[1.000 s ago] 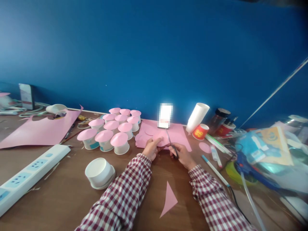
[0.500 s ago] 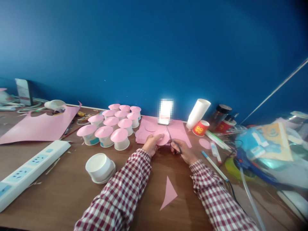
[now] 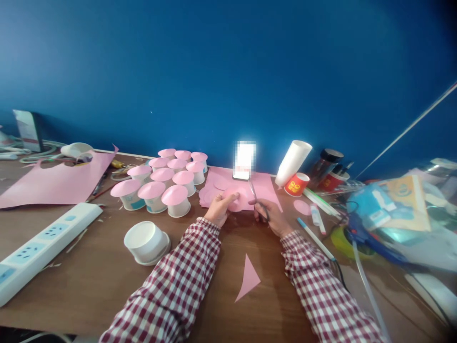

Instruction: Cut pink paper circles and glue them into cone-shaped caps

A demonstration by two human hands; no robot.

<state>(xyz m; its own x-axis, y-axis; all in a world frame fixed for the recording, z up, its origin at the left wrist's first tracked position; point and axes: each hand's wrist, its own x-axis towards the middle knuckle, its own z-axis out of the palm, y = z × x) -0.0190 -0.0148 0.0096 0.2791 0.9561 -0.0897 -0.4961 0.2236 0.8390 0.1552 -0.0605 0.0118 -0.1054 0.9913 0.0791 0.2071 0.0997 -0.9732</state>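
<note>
White power strip at far left, slanting across the brown table. Beyond it, a broad pink sheet with curved bites along its far edge. Next, in close rows, white cups topped with shallow pink cones; nearer, a white tub on a round base. Then the left hand, grip pinching a pink paper disc by its left side, over the near edge of stacked pink sheets. Behind, a phone with a glaring screen. In front, a pointed pink scrap. Just right of the disc, dark scissors, handles wrapped in the grip of the right hand; cannot tell whether blades touch paper. Farther right, leaning white cups, a red cup, a loose pink oval flat on the table, then a blue glue gun near rumpled plastic bags.
</note>
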